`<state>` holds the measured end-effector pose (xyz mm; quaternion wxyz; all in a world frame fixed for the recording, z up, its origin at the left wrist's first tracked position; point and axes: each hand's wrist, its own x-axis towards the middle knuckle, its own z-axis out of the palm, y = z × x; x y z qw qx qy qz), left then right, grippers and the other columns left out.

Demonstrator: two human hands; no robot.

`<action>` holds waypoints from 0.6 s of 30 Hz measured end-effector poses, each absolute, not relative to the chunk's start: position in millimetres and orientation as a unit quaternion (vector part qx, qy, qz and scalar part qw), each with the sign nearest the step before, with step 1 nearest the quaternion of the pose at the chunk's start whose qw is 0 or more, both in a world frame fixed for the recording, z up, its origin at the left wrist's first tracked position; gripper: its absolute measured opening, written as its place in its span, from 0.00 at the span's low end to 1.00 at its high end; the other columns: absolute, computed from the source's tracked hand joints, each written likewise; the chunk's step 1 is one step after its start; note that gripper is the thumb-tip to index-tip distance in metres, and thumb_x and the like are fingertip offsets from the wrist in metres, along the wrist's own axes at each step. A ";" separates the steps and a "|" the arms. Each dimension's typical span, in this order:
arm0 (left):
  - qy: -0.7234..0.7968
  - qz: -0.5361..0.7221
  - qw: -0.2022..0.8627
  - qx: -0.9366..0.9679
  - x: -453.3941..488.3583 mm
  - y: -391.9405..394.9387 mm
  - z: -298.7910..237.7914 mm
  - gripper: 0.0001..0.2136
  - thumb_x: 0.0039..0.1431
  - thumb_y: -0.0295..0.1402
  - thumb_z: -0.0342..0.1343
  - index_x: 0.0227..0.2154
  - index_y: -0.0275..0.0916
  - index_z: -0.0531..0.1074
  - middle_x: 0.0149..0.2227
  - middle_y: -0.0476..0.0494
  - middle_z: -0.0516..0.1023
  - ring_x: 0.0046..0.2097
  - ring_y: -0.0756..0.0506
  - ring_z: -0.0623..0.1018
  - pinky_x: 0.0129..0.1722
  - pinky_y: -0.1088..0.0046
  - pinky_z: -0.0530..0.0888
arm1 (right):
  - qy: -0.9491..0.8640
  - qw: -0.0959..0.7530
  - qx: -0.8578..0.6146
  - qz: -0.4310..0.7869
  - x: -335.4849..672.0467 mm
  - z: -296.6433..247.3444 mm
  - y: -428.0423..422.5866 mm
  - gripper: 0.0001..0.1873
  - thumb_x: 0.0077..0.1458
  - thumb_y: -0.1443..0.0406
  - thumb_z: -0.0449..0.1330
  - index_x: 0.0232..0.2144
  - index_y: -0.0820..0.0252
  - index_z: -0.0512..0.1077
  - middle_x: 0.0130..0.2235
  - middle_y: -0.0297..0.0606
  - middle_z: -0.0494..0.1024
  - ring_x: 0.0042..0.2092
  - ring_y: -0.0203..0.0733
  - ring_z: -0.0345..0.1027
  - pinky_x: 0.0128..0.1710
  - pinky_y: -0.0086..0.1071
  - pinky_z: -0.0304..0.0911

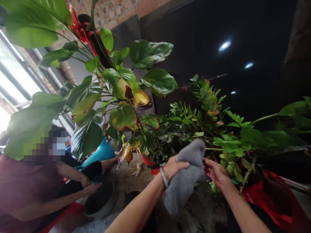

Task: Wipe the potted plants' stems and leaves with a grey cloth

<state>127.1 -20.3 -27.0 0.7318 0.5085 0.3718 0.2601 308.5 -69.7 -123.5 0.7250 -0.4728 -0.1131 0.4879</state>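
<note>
My left hand (pixel 173 169), with a pale bangle on the wrist, is wrapped around a grey cloth (pixel 183 184) that hangs down below my fingers and stands up above them. Just right of the cloth is my right hand (pixel 216 171); its fingers point left, slightly bent and apart, close to the cloth's edge. I see nothing held in it. Both hands are in front of a potted plant with small green leaves (pixel 239 139). Darker leafy stems (pixel 170 139) fill the space behind the cloth.
A tall plant with large, partly browned leaves (pixel 123 116) rises on the left. A co-worker (pixel 31 191) bends over a dark round tub (pixel 100 199), near a blue container (pixel 100 153). Red wrapping (pixel 269 200) lies at right. A glossy black panel (pixel 194 42) stands behind.
</note>
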 end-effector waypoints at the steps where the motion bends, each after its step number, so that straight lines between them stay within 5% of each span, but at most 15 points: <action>1: 0.373 0.235 0.737 0.513 121.1 -27.4 -34.4 0.22 0.23 0.35 0.73 0.28 0.35 0.78 0.26 0.48 0.77 0.29 0.47 0.73 0.37 0.68 0.70 | -0.113 0.723 -0.475 0.488 309.3 -125.6 -70.1 0.08 0.31 0.66 0.66 0.22 0.58 0.77 0.19 0.36 0.77 0.20 0.39 0.67 0.19 0.30 0.63; 5: 0.308 0.194 0.755 0.546 101.9 -43.9 -14.9 0.21 0.29 0.34 0.72 0.32 0.37 0.79 0.29 0.49 0.78 0.31 0.47 0.74 0.37 0.69 0.70 | -0.121 0.715 -0.482 0.491 309.9 -130.4 -72.2 0.08 0.25 0.68 0.67 0.16 0.58 0.73 0.17 0.34 0.75 0.18 0.38 0.65 0.17 0.30 0.60; 10: 0.257 0.317 0.732 0.546 125.2 -18.3 25.9 0.26 0.27 0.36 0.73 0.35 0.35 0.77 0.31 0.48 0.78 0.32 0.47 0.74 0.39 0.69 0.70 | -0.125 0.724 -0.480 0.480 307.9 -126.9 -70.3 0.09 0.26 0.68 0.67 0.18 0.55 0.73 0.18 0.33 0.75 0.20 0.38 0.65 0.19 0.32 0.64; 18: 0.373 0.192 0.734 0.533 109.5 -41.4 -36.5 0.20 0.25 0.36 0.72 0.28 0.38 0.77 0.28 0.50 0.77 0.31 0.47 0.74 0.39 0.67 0.70 | -0.120 0.723 -0.490 0.473 310.4 -124.8 -73.5 0.12 0.27 0.67 0.67 0.23 0.57 0.79 0.22 0.36 0.79 0.21 0.39 0.69 0.20 0.31 0.66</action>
